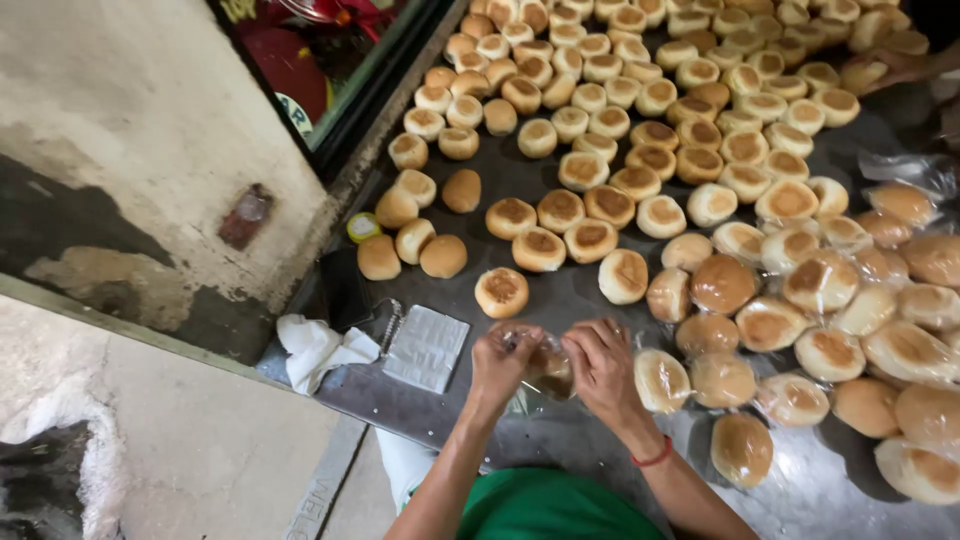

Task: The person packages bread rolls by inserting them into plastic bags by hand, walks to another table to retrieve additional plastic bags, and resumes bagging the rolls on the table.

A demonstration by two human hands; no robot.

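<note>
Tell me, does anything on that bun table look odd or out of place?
Nothing looks spilled or damaged. The only non-bread items sit at the table's near edge: a crumpled white cloth, a stack of clear bags and a small yellow lid among the buns.

A small round bun in a clear bag (548, 368) sits at the near edge of the dark metal table (560, 300). The bun is light brown on top and the thin plastic around it looks shiny and crinkly. It is held up a little between the left hand (503, 360) and the right hand (603, 365), and both sets of fingers pinch the bag at its top.
</note>
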